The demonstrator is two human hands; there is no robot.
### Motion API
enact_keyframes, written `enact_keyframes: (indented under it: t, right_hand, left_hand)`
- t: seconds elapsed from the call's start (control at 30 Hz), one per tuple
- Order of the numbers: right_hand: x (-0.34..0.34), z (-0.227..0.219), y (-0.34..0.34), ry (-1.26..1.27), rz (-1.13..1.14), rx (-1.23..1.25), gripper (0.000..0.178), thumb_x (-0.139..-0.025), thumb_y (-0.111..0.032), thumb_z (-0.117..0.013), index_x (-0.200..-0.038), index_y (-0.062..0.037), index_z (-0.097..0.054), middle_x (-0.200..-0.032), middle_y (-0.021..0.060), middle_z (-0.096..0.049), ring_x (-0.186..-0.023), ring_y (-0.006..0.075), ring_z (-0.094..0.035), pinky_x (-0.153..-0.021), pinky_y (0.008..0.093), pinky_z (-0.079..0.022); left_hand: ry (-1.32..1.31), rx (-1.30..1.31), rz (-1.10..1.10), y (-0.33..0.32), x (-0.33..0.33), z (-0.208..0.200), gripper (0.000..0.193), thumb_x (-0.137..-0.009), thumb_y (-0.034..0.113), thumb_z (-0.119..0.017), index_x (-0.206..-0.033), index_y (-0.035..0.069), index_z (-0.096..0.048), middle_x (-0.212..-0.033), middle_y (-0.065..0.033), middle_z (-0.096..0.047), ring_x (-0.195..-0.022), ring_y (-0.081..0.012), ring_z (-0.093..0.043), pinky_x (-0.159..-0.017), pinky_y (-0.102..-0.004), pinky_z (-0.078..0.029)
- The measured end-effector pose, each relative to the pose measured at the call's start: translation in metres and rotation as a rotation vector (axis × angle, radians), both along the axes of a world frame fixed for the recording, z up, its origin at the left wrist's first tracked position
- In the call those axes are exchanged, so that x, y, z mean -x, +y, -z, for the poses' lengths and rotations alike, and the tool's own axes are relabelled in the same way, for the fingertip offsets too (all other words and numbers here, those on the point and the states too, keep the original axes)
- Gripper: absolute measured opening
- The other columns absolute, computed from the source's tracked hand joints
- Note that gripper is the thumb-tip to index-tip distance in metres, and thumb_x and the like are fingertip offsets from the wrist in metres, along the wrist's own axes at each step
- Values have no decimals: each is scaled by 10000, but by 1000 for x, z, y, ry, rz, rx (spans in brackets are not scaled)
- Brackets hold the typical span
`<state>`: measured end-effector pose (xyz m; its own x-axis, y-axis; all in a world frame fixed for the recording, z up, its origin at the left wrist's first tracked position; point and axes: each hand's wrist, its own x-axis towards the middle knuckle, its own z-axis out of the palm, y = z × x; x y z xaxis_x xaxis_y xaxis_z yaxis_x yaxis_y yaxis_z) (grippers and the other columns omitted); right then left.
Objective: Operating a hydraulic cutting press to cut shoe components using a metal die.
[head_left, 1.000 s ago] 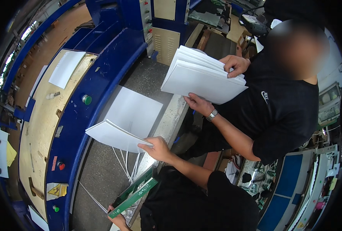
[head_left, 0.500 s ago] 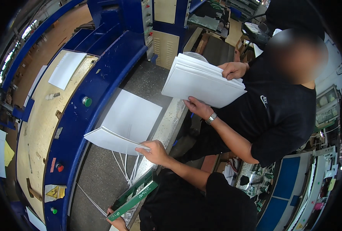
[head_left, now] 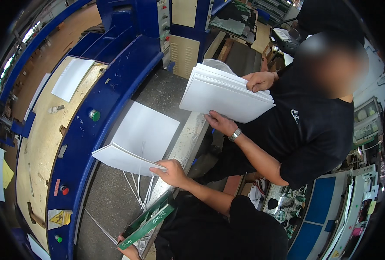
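My right hand (head_left: pixel 173 173) pinches a few white sheets (head_left: pixel 125 159) by their near corner, fingers closed. They are tilted up over the grey machine bed, in front of a larger white sheet (head_left: pixel 151 128) lying flat there. Thin white strips (head_left: pixel 137 190) lie on the bed below the held sheets. At the lower edge my left hand (head_left: pixel 129 248) is closed on the end of a green rectangular frame (head_left: pixel 151 223) with handwriting on its side. Part of that hand is hidden by the frame.
A co-worker in black at the right holds a thick stack of white sheets (head_left: pixel 227 93) in both hands. The blue machine beam (head_left: pixel 95 134) with green and red buttons runs along the left. White paper (head_left: pixel 73 78) and a small tool lie on its cream top.
The whole view has shifted slightly left. Both my hands keep their hold, and the sheets and frame stay almost where they were.
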<state>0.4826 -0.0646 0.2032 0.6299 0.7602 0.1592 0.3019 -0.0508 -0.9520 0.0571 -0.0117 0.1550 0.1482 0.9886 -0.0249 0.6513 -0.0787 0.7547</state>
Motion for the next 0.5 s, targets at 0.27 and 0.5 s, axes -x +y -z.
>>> enact_keyframes:
  t: [0.27,0.5]
  right_hand:
    - [-3,3,2,-42,16,-39,239,-915,-201,-711,-1000,21,-740,-869,216,-723,-766,328,-734,-640,357,-542]
    - [0,3,5,-67,-10,-18,246,-907,-207,-717,-985,26,-739,-862,217,-716,-748,351,-717,-635,372,-539]
  left_hand:
    - [14,23,-12,5,5,10,478,-1091,331,-442,-961,-68,-670,-691,-60,-631,-556,-121,-553,-494,-279,-430]
    - [27,-6,13,7,7,11,489,-1094,341,-434,-949,-63,-667,-678,-54,-627,-556,-117,-555,-492,-280,-429]
